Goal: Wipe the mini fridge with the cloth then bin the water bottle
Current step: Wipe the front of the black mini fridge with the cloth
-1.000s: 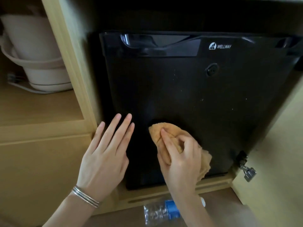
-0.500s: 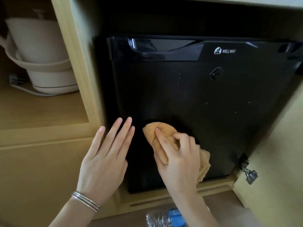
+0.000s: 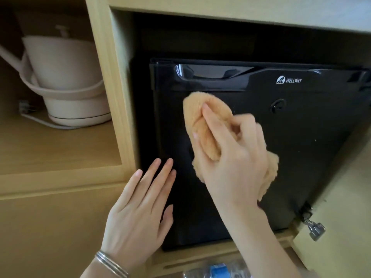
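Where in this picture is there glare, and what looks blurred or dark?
Head view: glare on the mini fridge handle; the gap above it is nearly black; the water bottle at the bottom edge is blurred and cropped.

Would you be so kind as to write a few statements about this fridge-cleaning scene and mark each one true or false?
1. The right hand grips the fluffy orange cloth against the door of the black mini fridge. True.
2. The left hand holds the clear plastic water bottle. False: that hand lies flat with straight fingers at the fridge's lower left edge. The blue-labelled bottle lies below, at the picture's bottom edge.
3. A white electric kettle stands on the wooden shelf left of the fridge. True.
4. The fridge door hangs wide open. False: it looks closed.
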The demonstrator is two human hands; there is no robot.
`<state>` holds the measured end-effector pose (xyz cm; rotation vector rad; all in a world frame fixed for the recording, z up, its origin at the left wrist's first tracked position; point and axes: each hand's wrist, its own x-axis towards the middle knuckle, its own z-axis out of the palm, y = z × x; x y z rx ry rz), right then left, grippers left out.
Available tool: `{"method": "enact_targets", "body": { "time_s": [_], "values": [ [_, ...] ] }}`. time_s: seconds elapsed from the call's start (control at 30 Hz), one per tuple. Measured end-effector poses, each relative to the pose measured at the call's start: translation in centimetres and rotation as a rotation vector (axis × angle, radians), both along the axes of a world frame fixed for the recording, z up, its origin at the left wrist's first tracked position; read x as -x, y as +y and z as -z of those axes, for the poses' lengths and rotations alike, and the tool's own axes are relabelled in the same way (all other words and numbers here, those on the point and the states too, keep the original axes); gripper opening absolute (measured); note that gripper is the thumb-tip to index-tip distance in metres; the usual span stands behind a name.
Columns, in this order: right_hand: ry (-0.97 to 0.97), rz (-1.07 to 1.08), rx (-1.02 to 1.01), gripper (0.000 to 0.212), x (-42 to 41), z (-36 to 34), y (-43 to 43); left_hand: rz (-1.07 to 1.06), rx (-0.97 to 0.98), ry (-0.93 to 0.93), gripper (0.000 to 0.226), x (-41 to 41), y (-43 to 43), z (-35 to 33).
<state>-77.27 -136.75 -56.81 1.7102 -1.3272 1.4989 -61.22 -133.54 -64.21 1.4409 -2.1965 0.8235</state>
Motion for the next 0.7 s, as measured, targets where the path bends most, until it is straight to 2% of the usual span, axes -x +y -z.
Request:
{"method": "enact_targets", "body": {
  "time_s": [0.2, 0.3, 0.47, 0.7],
  "values": [
    [0.165, 0.042, -0.068, 0.037, 0.0, 2.2, -0.1, 0.007, -0.02, 0.007, 0.057, 0.0, -0.1, 0.0],
    [0.143, -0.003, -0.067, 0.038, -0.1, 1.2, 0.4, 0.034, 0.014, 0.023, 0.056, 0.1, 0.2, -0.4],
    [0.106, 0.035, -0.002, 0.037, -1.9, -1.3, -0.2, -0.017, 0.18, 0.166, 0.057, -0.4, 0.6, -3.3],
    [0.118, 0.023, -0.143, 0.042, 0.1, 3.1, 0.5, -0.024, 0.185, 0.182, 0.059, -0.4, -0.9, -4.6]
  ]
}}
